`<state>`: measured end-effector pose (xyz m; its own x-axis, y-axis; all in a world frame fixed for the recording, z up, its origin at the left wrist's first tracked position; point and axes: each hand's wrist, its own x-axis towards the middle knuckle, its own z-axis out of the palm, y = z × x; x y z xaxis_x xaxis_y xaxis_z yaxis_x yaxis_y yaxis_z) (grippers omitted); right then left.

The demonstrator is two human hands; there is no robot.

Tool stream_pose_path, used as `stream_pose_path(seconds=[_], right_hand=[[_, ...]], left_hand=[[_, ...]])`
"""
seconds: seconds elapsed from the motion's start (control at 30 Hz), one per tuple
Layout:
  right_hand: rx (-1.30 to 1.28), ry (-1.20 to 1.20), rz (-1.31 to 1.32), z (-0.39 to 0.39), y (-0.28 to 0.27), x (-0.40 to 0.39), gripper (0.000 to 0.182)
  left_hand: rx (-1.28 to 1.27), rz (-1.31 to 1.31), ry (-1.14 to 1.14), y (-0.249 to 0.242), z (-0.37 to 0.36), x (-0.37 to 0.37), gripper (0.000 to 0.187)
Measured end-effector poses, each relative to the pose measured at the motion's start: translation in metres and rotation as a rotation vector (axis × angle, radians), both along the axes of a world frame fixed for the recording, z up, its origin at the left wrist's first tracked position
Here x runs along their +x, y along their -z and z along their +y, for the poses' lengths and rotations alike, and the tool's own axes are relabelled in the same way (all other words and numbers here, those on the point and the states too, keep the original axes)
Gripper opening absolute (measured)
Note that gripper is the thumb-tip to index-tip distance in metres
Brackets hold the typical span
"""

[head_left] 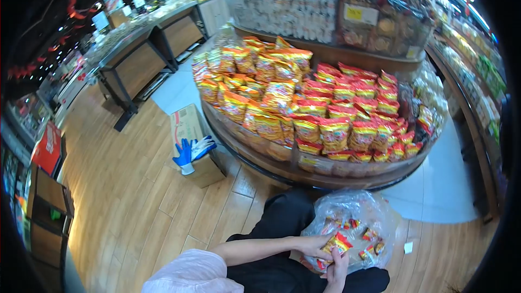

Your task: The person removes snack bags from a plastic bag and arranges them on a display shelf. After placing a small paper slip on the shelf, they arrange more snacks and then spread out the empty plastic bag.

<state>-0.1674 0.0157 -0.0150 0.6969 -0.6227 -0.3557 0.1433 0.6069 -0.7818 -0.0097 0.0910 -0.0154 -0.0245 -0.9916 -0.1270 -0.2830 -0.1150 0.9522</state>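
Shop floor | both hands' fingers pinch snack packet over bag

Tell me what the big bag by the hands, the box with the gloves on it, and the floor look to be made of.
Big bag: thin clear plastic, crinkled and shiny, the packets inside showing through.
Box: brown cardboard, matte, with folded flaps.
Floor: wood-look planks with slight sheen; real wood or laminate, cannot tell.

Shop with wooden plank floor, round display stand, counters, seemingly dim aisles
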Motion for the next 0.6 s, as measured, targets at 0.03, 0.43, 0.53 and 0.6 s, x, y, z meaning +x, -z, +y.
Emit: stream_pose_path(seconds=[0.03, 0.43, 0.53, 0.6], right_hand=[[-0.02, -0.014, -0.029, 0.005, 0.0, 0.006, 0.045], [0.444, 0.1, -0.109, -0.033, 0.009, 0.018, 0.043], [0.447, 0.118, -0.174, -0.034, 0.012, 0.014, 0.041], [0.487, 0.163, -0.2, -0.034, 0.023, 0.007, 0.045]], left_hand=[[0.126, -0.13, 0.032, -0.023, 0.009, 0.004, 0.097], [-0.163, -0.773, -1.253, -0.418, 0.125, 0.333, 0.106], [0.196, -0.753, -1.448, -0.442, 0.13, 0.355, 0.105], [-0.02, -0.563, -1.431, -0.436, 0.125, 0.354, 0.104]])
